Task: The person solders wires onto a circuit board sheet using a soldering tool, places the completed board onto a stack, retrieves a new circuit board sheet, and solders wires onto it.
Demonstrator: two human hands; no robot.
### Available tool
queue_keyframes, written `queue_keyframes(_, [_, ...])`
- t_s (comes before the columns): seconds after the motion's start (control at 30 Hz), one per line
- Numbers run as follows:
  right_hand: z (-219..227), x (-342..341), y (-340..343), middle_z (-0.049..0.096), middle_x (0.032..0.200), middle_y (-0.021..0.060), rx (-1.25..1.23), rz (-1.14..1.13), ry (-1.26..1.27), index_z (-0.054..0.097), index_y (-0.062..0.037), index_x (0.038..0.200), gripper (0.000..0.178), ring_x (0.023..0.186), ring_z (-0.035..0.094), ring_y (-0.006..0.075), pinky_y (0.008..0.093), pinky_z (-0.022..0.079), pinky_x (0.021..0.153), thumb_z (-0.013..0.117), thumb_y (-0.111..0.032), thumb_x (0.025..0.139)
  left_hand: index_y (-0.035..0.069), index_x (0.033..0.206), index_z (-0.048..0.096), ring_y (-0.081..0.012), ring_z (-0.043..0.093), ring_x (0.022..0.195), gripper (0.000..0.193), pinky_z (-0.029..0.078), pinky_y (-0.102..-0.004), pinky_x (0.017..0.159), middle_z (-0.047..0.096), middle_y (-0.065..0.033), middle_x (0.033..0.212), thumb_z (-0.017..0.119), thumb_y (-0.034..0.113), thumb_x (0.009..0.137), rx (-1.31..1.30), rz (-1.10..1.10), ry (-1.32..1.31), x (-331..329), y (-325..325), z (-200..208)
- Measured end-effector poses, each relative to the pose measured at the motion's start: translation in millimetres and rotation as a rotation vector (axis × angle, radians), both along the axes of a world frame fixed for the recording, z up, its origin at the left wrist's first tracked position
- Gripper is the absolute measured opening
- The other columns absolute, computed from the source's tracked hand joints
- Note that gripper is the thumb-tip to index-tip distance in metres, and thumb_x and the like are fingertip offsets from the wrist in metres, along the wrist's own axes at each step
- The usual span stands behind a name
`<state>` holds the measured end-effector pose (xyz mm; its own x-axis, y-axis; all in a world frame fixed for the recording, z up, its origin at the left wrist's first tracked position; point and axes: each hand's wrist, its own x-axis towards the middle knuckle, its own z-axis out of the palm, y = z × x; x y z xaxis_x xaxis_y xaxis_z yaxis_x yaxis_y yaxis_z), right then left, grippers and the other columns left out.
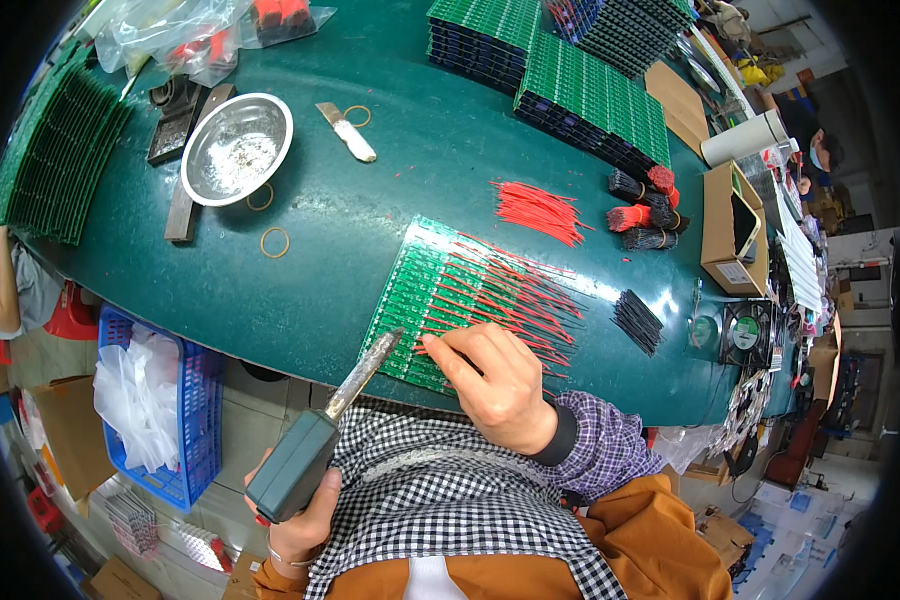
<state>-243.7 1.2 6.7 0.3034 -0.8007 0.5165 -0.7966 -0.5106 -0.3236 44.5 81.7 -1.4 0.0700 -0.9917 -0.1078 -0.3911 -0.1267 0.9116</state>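
Note:
My left hand (315, 515) is wrapped round the dark green handle of a soldering iron (292, 468). Its metal tip reaches the near left part of a green circuit board panel (410, 275) lying on the table. Many red wires (515, 300) stick out from the panel in rows toward the right. My right hand (500, 385) pinches a red wire over the panel, close to the iron's tip; the fingers partly hide the wire. Loose red wires (538, 212) lie in a pile beyond the panel, and a pile of short black wires (638, 322) lies to its right.
A white-rimmed metal bowl (286, 125), a scraper-like blade (348, 134) and rubber bands (274, 242) lie at left. Board stacks stand far left (55, 165) and at the back (600, 105). Wire bundles (630, 217) and a cardboard box (722, 235) stand right, near a small fan (746, 332).

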Motion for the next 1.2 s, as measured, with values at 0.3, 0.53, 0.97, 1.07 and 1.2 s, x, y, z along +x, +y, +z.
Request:
queue_keyframes(0.3, [-1.3, 0.5, -1.0, 0.069, 0.097, 0.0082, -0.017, -0.004, 0.006, 0.073, 0.0038, 0.107, 0.031, 0.082, 0.065, 0.0221, 0.0338, 0.052, 0.067, 0.075, -0.004, 0.077, -0.006, 0.103, 0.075, -0.026, 0.068, 0.068, 0.032, 0.052, -0.035, 0.061, 0.07, -0.0152, 0.088, 0.081, 0.011, 0.077, 0.033, -0.067, 0.05, -3.2, -9.1, 8.1])
queue_keyframes(0.53, [-0.1, 2.9, -2.1, 0.069, 0.094, 0.0076, -0.022, -0.018, -0.005, 0.075, 0.0023, 0.104, 0.029, 0.081, 0.066, 0.0219, 0.0341, 0.053, 0.066, 0.076, -0.003, 0.075, -0.007, 0.101, 0.074, -0.0259, 0.069, 0.067, 0.031, 0.052, -0.0348, 0.059, 0.071, -0.0163, 0.088, 0.081, 0.011, 0.077, -0.016, -0.129, 0.034, -5.2, -15.0, 10.9])
queue_keyframes(0.97, [1.3, 0.7, -1.6, 0.069, 0.098, 0.0081, 0.002, 0.001, 0.014, 0.073, 0.0033, 0.106, 0.031, 0.084, 0.066, 0.022, 0.0336, 0.052, 0.067, 0.075, -0.005, 0.076, -0.005, 0.093, 0.073, -0.0297, 0.065, 0.063, 0.024, 0.05, -0.0375, 0.057, 0.067, -0.0166, 0.083, 0.079, 0.009, 0.074, -0.016, -0.146, -0.016, 4.6, -5.1, 1.6])
queue_keyframes(1.07, [0.8, 1.2, -1.1, 0.069, 0.099, 0.0083, -0.002, -0.003, 0.014, 0.073, 0.0033, 0.107, 0.031, 0.085, 0.066, 0.0223, 0.0336, 0.052, 0.068, 0.075, -0.005, 0.077, -0.005, 0.094, 0.073, -0.0308, 0.066, 0.064, 0.024, 0.051, -0.0382, 0.058, 0.067, -0.0166, 0.083, 0.078, 0.009, 0.075, -0.02, -0.145, -0.025, 6.8, -2.8, -0.3])
queue_keyframes(1.2, [1.7, 4.8, -1.9, 0.07, 0.091, 0.0064, -0.013, -0.038, -0.006, 0.076, 0.0005, 0.103, 0.029, 0.079, 0.067, 0.0217, 0.0346, 0.053, 0.065, 0.075, -0.001, 0.074, -0.005, 0.095, 0.074, -0.0311, 0.067, 0.066, 0.026, 0.052, -0.0385, 0.06, 0.068, -0.0167, 0.084, 0.079, 0.009, 0.074, -0.038, -0.122, -0.02, 4.3, -3.5, 2.4])
